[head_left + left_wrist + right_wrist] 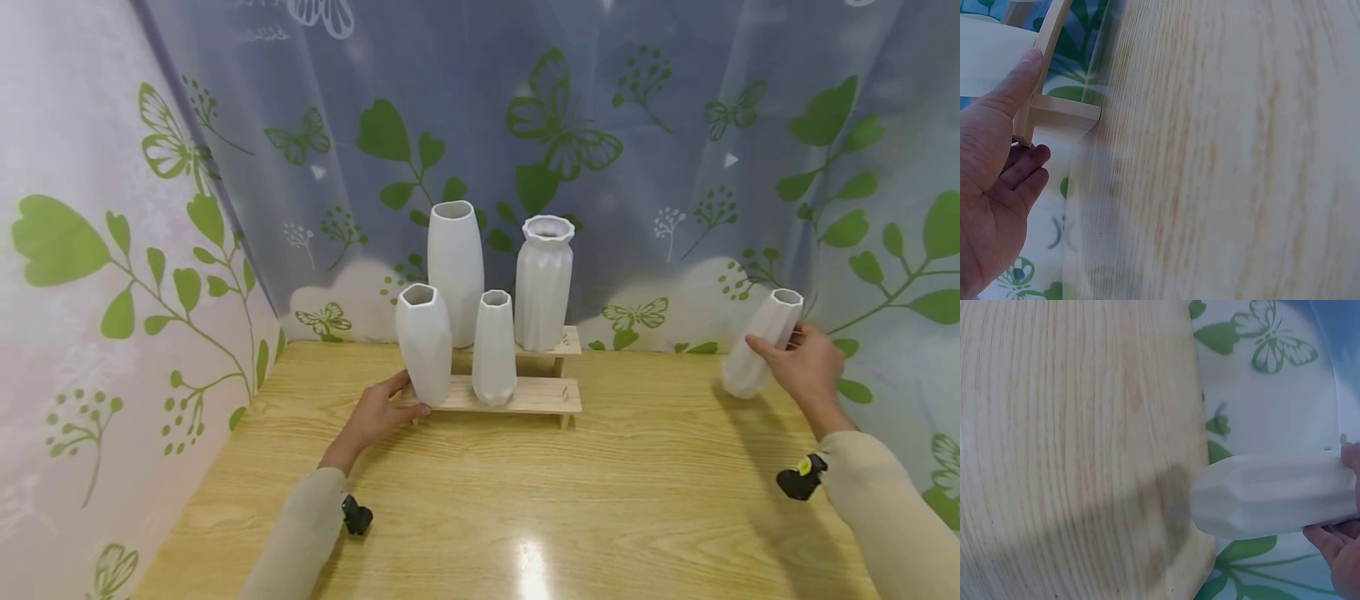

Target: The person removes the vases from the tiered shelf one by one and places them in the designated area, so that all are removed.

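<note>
A stepped wooden stand [525, 396] sits mid-table and carries several white vases. A faceted vase [423, 342] stands on the left end of its lower step. My left hand [412, 393] holds that end of the stand. In the left wrist view the thumb [1019, 81] lies along the stand's slat [1063, 112], with the fingers [1025, 169] curled beneath. At the table's far right, my right hand [787, 350] grips another white faceted vase [753, 354] that is tilted, mouth up and to the right. The right wrist view shows this vase [1272, 494] over the table edge, with the fingers [1334, 540] under it.
On the stand are also a tall smooth vase [455, 271], a ribbed vase with a wavy rim [542, 283] and a small faceted vase [493, 346]. Leaf-and-butterfly curtains [675, 167] close in the wooden table [600, 500] at the back and both sides.
</note>
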A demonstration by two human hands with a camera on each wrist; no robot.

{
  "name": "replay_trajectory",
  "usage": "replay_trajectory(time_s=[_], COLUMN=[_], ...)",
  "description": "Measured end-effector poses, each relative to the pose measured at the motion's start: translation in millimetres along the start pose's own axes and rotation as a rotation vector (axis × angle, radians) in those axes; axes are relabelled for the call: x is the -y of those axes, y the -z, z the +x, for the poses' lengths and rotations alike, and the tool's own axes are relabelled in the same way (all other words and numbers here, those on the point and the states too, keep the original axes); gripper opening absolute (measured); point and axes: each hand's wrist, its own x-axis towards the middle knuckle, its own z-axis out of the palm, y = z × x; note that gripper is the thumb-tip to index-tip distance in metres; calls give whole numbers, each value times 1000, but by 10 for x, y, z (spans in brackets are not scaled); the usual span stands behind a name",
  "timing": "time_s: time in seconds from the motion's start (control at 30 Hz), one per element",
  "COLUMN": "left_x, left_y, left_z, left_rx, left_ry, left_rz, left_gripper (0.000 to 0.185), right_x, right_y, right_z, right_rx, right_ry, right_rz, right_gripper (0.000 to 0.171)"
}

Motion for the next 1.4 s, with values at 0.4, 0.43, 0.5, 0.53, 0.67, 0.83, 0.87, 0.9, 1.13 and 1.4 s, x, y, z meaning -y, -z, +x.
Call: replay_trajectory(time_s=[0.4,0.43,0.5,0.53,0.67,0.83,0.87,0.9,1.13,1.4], left_x=[-25,-22,-19,-15,-9,-3,-2,0,5,-4], left_y=[-10,-11,-13,-13,-11,-7,-7,-7,-9,-12], left_z=[-7,-6,-4,-3,0,-8,-9,-10,-5,0], left_rx=[7,7,4,4,0,3,4,5,2,-1], left_ry=[21,19,19,13,2,-1,-1,-1,10,11], left_rz=[8,8,6,6,-1,-13,-11,-11,-16,-12], left_gripper=[80,80,80,81,82,83,83,83,82,83], right_x=[-118,-124,-141,-151,-187,-216,-220,-226,-247,-270], right_y=[18,14,3,-4,-31,-45,-45,-44,-18,-10], right_z=[-18,-19,-20,-19,-15,0,-1,-1,-18,-19], right_rx=[-31,-32,-34,-35,-41,-46,-50,-53,-47,-23], right_ry=[-27,-27,-27,-28,-39,-55,-52,-49,-22,-30], right_rz=[-47,-47,-39,-35,-20,-28,-34,-38,-31,-19], right_gripper=[75,75,75,74,74,75,74,74,75,79])
